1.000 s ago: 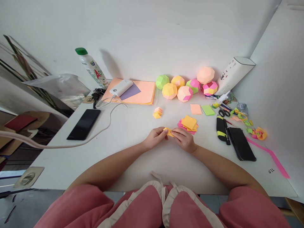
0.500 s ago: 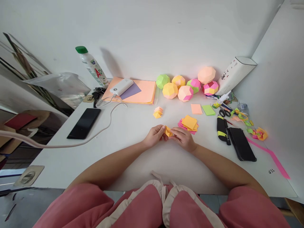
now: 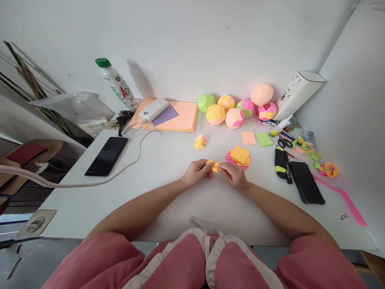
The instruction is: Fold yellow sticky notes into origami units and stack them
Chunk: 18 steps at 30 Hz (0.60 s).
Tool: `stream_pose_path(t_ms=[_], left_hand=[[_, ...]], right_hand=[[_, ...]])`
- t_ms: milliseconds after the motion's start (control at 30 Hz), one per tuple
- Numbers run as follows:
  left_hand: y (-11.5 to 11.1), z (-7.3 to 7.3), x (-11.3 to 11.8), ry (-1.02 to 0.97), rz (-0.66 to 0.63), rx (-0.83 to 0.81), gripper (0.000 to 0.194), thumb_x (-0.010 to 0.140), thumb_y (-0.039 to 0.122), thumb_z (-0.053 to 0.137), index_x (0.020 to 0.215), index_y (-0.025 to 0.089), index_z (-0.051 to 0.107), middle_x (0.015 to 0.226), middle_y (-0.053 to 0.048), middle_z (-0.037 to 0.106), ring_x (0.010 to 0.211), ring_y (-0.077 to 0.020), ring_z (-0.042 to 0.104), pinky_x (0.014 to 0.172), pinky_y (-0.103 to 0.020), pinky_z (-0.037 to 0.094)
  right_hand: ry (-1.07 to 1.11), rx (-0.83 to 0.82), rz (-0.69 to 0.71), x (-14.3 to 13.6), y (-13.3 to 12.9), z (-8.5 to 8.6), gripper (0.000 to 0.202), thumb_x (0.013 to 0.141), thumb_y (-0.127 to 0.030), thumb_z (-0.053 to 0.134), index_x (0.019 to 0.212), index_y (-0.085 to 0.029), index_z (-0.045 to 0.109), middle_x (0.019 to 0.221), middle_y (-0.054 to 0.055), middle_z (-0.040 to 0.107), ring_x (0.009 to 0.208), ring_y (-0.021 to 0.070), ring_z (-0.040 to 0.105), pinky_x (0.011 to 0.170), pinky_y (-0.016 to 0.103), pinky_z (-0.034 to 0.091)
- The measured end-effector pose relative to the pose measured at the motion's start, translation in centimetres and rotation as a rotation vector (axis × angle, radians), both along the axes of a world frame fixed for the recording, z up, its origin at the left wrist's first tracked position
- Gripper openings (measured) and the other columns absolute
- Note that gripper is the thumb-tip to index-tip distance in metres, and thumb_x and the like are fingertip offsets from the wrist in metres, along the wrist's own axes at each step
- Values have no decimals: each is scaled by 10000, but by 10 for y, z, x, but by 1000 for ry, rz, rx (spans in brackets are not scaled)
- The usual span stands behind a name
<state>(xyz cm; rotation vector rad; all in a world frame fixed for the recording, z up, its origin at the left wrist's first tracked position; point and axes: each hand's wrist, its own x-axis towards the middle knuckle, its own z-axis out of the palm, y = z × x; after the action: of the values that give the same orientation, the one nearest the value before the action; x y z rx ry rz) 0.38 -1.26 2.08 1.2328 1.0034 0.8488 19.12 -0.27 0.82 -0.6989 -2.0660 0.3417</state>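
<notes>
Between my two hands is a small folded piece of orange-yellow paper (image 3: 214,165). My left hand (image 3: 197,173) pinches its left side with thumb and fingers. On the right side, the fingertips of my right hand (image 3: 234,175) close on the same piece. Just beyond my right hand lies a stack of orange and pink paper squares (image 3: 240,155). Farther back, past my left hand, sits a small group of folded paper units (image 3: 200,142) in orange and peach. Fingertips hide part of the held paper.
Faceted paper balls (image 3: 215,115) stand along the wall. To the right are a peach square (image 3: 248,137), green squares (image 3: 264,139), scissors (image 3: 284,142), a cutter (image 3: 281,162) and a black phone (image 3: 306,183). Leftward lie another phone (image 3: 106,156), a cable and a power bank (image 3: 154,110).
The folded paper has turned a little in my fingers and shows a different face. My right fingers have shifted slightly along its right edge. Everything else stays put.
</notes>
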Motion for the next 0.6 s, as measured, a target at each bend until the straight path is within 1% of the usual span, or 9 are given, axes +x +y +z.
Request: stream_pose_path(t_ms=[200,333,433,600], left_hand=[[0,-2,1,13,30,6,434,780,564,499,763,141,594,599,-26,625,547,-117,564,530,-231,447],[0,-3,1,14,39,1,422,769,555,523,792,141,600,618,-29,636,552,-119,575,509,-222,434],[0,-3,0,6,35,-1,406,761,544,544,804,143,598,631,-28,641,557,-119,581,499,-217,422],[0,-1,1,7,17,6,412,773,548,526,792,141,588,630,-31,640,561,-118,583,516,-216,429]], right_hand=[[-11,-17,22,-1,-1,4,112,859,-198,500,922,-194,593,807,70,678,669,141,626,553,247,514],[-2,0,2,-2,-1,5,118,862,-176,490,916,-190,593,788,68,673,650,135,617,525,241,505],[6,2,13,-1,-1,6,124,862,-168,484,909,-191,597,784,67,671,651,136,613,522,242,500],[10,-60,26,-2,0,4,112,862,-195,496,891,-193,603,769,54,667,589,115,579,487,232,474]])
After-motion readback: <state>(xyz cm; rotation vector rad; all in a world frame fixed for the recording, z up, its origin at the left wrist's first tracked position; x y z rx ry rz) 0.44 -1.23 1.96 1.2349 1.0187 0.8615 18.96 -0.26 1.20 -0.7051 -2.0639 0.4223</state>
